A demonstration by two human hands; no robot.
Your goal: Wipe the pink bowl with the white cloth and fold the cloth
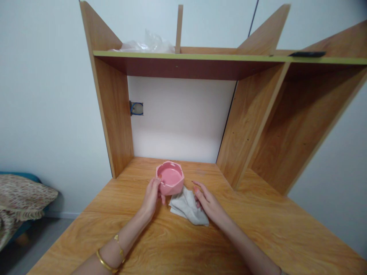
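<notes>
A pink faceted ashtray [171, 176] with a notched rim is held over the desk, tilted so that its glossy inside faces me. My left hand [154, 193] grips its left side, thumb on the rim and fingers underneath. Just below and right of the ashtray is a light grey cloth [187, 208], crumpled and folded. My right hand [205, 198] is closed on the cloth's right part with its lower fingers, while the index finger stretches out toward the ashtray. The folds partly hide those lower fingers.
The wooden desk [177, 248] carries a hutch with a shelf [200, 56] above and upright dividers [246, 126] at the right. A clear plastic bag [149, 44] and a dark flat object [308, 54] lie on the shelf. An uncovered wall socket box [137, 109] shows blue wires.
</notes>
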